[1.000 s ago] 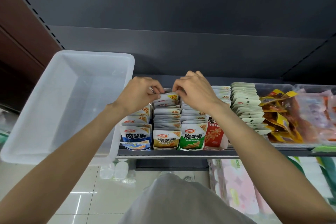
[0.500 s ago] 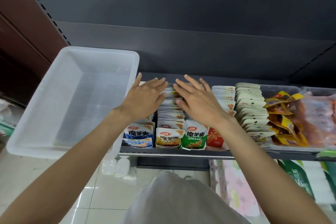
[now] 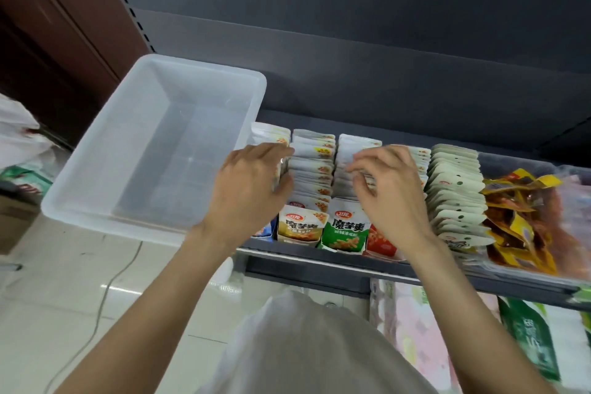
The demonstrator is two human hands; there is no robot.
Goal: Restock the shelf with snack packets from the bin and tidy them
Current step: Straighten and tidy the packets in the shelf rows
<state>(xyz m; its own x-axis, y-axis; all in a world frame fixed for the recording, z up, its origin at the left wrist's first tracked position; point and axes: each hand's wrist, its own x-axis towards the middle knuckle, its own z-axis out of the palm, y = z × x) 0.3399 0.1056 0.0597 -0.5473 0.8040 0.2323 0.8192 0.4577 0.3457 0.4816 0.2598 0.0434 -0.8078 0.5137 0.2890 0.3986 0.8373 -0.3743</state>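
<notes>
Several rows of snack packets stand upright on the dark shelf (image 3: pixel 323 261): a blue row under my left hand, a yellow row (image 3: pixel 311 169), a green row (image 3: pixel 347 227), a red row (image 3: pixel 379 241) and a pale green-white row (image 3: pixel 457 189). My left hand (image 3: pixel 251 184) grips a bunch of packets in the leftmost row, fingers over their tops and thumb against the side. My right hand (image 3: pixel 391 190) has curled fingers pinching packet tops at the back of the green row. The translucent white bin (image 3: pixel 96 213) stands to the left with nothing visible inside it.
A clear tray of orange and yellow snack bags (image 3: pixel 524 217) fills the shelf's right end. Below the shelf lie pink and green packages (image 3: pixel 422 329). A brown wall panel (image 3: pixel 64 25), bags and a box are at the left. A cable runs across the tiled floor (image 3: pixel 80 297).
Both hands lay flat with straight fingers on the rows half a second ago. They have since spread apart and curled, the left onto the leftmost row, the right onto the green row.
</notes>
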